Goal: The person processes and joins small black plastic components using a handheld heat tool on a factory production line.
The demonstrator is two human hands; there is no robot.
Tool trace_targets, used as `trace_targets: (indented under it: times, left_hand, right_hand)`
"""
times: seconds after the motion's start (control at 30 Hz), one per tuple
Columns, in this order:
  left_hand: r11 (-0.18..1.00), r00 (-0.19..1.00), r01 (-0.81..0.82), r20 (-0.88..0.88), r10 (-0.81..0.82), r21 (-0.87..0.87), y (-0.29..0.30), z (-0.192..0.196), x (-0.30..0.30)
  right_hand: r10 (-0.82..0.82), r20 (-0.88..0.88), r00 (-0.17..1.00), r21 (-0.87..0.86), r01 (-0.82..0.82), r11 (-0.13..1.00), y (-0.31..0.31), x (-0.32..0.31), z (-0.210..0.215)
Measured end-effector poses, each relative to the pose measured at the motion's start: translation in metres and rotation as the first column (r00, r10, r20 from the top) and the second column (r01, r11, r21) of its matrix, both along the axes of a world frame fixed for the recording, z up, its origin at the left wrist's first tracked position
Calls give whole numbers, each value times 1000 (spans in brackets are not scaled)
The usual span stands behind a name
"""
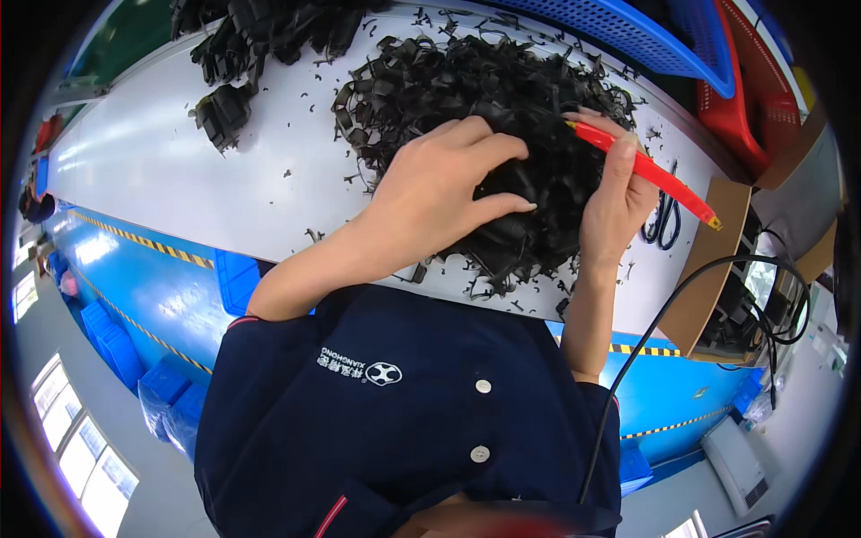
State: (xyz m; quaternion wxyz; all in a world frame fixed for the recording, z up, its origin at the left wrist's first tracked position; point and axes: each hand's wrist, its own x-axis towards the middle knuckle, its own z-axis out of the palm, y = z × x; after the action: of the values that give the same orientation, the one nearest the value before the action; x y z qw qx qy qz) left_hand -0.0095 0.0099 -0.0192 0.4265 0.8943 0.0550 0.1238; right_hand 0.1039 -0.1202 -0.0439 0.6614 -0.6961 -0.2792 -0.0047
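A large heap of small black plastic parts lies on the white table. My left hand reaches into its near side, thumb and forefinger spread apart over the parts; the other fingertips are partly hidden. No separate piece stands out in its grasp. My right hand is at the heap's right side, closed round a slim, slightly curved red tool with yellowish ends. The tool slants from the heap down to the right, between thumb and fingers. What the right fingertips touch among the dark parts is hard to make out.
More black parts lie at the table's far left, with scraps scattered about. Dark-handled scissors lie right of my right hand. A cardboard box and a black cable are at the right. Blue and red baskets stand behind.
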Motion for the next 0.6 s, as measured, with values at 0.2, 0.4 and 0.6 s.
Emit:
trace_targets:
  times: [0.2, 0.4, 0.6]
  left_hand:
    - [823, 987, 81, 159, 12, -562, -10, -3, 1]
    - [908, 958, -113, 197, 207, -404, -7, 3, -18]
    - [949, 996, 13, -83, -42, -316, -13, 15, -25]
  right_hand:
    - [67, 148, 987, -125, -48, 991, 13, -23, 12]
    - [-330, -381, 864, 92, 391, 916, 14, -9, 38]
    - [-150, -582, 799, 221, 333, 916, 8, -8, 46]
